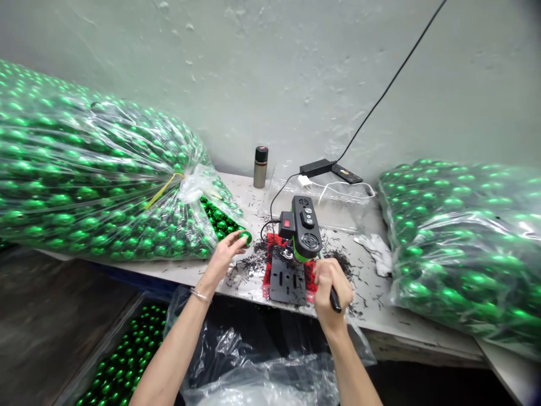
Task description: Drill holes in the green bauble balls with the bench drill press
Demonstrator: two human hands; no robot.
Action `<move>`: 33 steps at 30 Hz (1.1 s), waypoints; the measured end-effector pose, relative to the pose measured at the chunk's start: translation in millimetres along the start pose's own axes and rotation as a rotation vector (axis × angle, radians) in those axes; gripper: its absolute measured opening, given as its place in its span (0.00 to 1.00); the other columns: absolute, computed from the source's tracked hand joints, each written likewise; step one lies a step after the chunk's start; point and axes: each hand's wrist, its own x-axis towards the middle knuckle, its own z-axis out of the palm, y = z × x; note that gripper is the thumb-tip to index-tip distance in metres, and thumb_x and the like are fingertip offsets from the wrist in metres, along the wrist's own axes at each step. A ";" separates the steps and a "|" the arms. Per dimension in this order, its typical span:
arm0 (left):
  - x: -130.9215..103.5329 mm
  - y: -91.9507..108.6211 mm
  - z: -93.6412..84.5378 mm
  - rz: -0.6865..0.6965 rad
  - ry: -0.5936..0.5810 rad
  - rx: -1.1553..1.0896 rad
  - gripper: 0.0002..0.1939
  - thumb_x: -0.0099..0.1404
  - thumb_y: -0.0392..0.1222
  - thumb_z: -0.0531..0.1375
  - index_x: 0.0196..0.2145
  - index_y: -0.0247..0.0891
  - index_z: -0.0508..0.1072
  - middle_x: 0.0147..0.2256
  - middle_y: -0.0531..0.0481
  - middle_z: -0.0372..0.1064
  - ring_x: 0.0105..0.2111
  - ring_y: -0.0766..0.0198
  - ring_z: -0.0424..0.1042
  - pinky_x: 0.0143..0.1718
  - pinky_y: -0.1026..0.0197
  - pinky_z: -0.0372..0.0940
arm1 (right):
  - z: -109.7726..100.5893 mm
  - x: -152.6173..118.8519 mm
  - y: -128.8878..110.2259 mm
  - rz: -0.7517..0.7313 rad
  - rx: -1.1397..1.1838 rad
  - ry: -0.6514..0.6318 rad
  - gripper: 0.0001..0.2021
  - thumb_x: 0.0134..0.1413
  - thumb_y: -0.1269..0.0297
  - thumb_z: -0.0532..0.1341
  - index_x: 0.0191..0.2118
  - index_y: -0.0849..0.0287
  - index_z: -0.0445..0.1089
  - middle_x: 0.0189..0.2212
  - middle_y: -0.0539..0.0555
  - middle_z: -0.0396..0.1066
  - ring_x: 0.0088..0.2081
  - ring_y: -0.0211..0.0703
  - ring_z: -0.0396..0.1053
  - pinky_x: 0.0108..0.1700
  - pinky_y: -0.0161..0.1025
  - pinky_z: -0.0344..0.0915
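Note:
My left hand [229, 250] has its fingers on a shiny green ball [245, 238], just outside the opening of a large clear bag of green balls [105, 186] on the left. My right hand [332, 286] is wrapped round the black handle [335, 300] of a small black machine [305, 228]. The machine has a flat slotted metal base [288, 282] and stands over a red mat [267, 276]. Small black scraps [253, 260] lie around it on the white table [236, 186].
A second bag of green balls [465, 254] lies at the right. Behind the machine are a bottle [261, 168], a clear tray, a phone [346, 173] and cables. A white cloth [377, 254] lies right. Below left is a container of green balls [127, 355].

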 end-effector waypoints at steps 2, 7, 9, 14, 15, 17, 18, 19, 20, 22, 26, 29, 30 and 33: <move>-18.1 -9.1 14.5 -0.149 -0.077 -0.305 0.22 0.62 0.46 0.63 0.52 0.37 0.72 0.43 0.45 0.75 0.36 0.62 0.77 0.41 0.58 0.72 | 0.1 0.6 -0.7 0.006 -0.003 0.001 0.16 0.63 0.73 0.50 0.23 0.56 0.56 0.24 0.48 0.60 0.27 0.36 0.61 0.30 0.37 0.58; -46.3 -32.0 52.4 -0.373 -0.174 -0.577 0.14 0.62 0.40 0.64 0.46 0.36 0.75 0.40 0.45 0.77 0.36 0.62 0.78 0.42 0.59 0.74 | -0.5 0.2 -1.3 0.023 -0.024 -0.019 0.15 0.63 0.73 0.50 0.23 0.56 0.57 0.25 0.49 0.61 0.28 0.36 0.61 0.31 0.37 0.58; -49.3 -37.7 62.6 -0.417 -0.173 -0.597 0.11 0.61 0.38 0.64 0.43 0.35 0.75 0.38 0.44 0.78 0.37 0.62 0.78 0.43 0.58 0.74 | -0.5 -0.3 -0.5 0.013 -0.021 -0.022 0.15 0.63 0.73 0.49 0.24 0.56 0.57 0.25 0.49 0.61 0.28 0.36 0.61 0.31 0.37 0.58; -46.9 -44.4 78.2 -0.368 -0.096 -0.553 0.13 0.58 0.37 0.67 0.41 0.36 0.73 0.38 0.46 0.77 0.37 0.62 0.78 0.47 0.55 0.73 | -0.4 0.3 0.3 -0.023 -0.009 -0.024 0.15 0.63 0.75 0.49 0.24 0.56 0.56 0.25 0.49 0.60 0.28 0.36 0.61 0.31 0.37 0.58; -46.1 -45.5 81.0 -0.332 -0.082 -0.492 0.14 0.58 0.38 0.67 0.42 0.36 0.73 0.39 0.46 0.77 0.38 0.62 0.77 0.48 0.55 0.72 | -0.6 1.1 -0.3 -0.023 -0.010 -0.026 0.15 0.63 0.75 0.49 0.24 0.56 0.56 0.25 0.49 0.60 0.28 0.36 0.61 0.31 0.37 0.58; -45.0 -48.3 87.0 -0.237 -0.066 -0.310 0.19 0.57 0.41 0.67 0.46 0.36 0.74 0.42 0.44 0.77 0.41 0.59 0.77 0.47 0.55 0.72 | -1.3 3.9 -2.4 -0.014 -0.014 -0.030 0.15 0.63 0.74 0.49 0.24 0.56 0.56 0.24 0.49 0.60 0.28 0.36 0.61 0.31 0.37 0.58; -44.9 -50.0 90.2 -0.179 -0.063 -0.200 0.20 0.57 0.43 0.67 0.47 0.36 0.74 0.42 0.44 0.77 0.42 0.58 0.76 0.46 0.55 0.71 | -1.7 5.8 -3.6 -0.005 -0.018 -0.032 0.15 0.63 0.74 0.49 0.24 0.56 0.56 0.24 0.49 0.60 0.28 0.36 0.61 0.31 0.37 0.58; -45.1 -51.8 93.3 -0.116 -0.060 -0.088 0.21 0.57 0.45 0.67 0.47 0.36 0.75 0.42 0.44 0.77 0.41 0.57 0.76 0.45 0.55 0.71 | -2.2 7.9 -4.8 0.004 -0.020 -0.031 0.15 0.63 0.74 0.50 0.24 0.56 0.55 0.23 0.48 0.59 0.28 0.36 0.61 0.31 0.37 0.58; -45.6 -53.6 96.2 -0.053 -0.055 0.017 0.21 0.57 0.46 0.67 0.47 0.36 0.76 0.41 0.45 0.77 0.39 0.57 0.76 0.44 0.55 0.71 | -2.5 10.0 -5.9 0.011 -0.020 -0.029 0.16 0.63 0.74 0.50 0.23 0.56 0.55 0.23 0.48 0.59 0.27 0.36 0.60 0.31 0.37 0.57; -47.2 -56.7 101.1 0.069 -0.037 0.198 0.19 0.58 0.47 0.66 0.47 0.38 0.77 0.39 0.46 0.78 0.35 0.58 0.75 0.41 0.54 0.71 | -3.0 13.5 -7.3 0.015 -0.012 -0.027 0.16 0.63 0.74 0.50 0.23 0.56 0.55 0.22 0.48 0.58 0.27 0.36 0.60 0.31 0.37 0.57; -50.8 -59.2 105.7 0.287 -0.008 0.391 0.17 0.61 0.46 0.65 0.47 0.41 0.76 0.41 0.46 0.77 0.40 0.55 0.74 0.46 0.52 0.69 | -2.7 14.7 -7.4 0.005 -0.008 -0.027 0.16 0.63 0.74 0.50 0.23 0.56 0.55 0.22 0.48 0.58 0.27 0.36 0.60 0.30 0.38 0.57; -53.3 -61.0 107.6 0.404 -0.021 0.433 0.16 0.63 0.46 0.64 0.47 0.41 0.75 0.44 0.45 0.77 0.45 0.54 0.74 0.50 0.50 0.66 | -2.1 11.2 -6.2 0.010 -0.012 -0.018 0.16 0.63 0.74 0.50 0.23 0.56 0.56 0.22 0.48 0.59 0.27 0.36 0.60 0.30 0.38 0.57; -54.2 -62.2 108.4 0.427 -0.021 0.438 0.15 0.63 0.46 0.63 0.47 0.41 0.75 0.45 0.44 0.76 0.46 0.54 0.74 0.51 0.50 0.66 | -2.0 9.8 -5.5 0.010 -0.011 -0.017 0.16 0.63 0.73 0.50 0.23 0.56 0.56 0.22 0.49 0.59 0.27 0.37 0.61 0.30 0.38 0.58; -57.1 -66.7 111.6 0.447 0.003 0.448 0.15 0.65 0.47 0.62 0.48 0.41 0.74 0.45 0.44 0.76 0.46 0.54 0.74 0.51 0.50 0.66 | -2.0 5.8 -2.7 0.006 -0.004 -0.022 0.15 0.63 0.73 0.50 0.23 0.56 0.57 0.23 0.49 0.60 0.27 0.37 0.61 0.30 0.38 0.58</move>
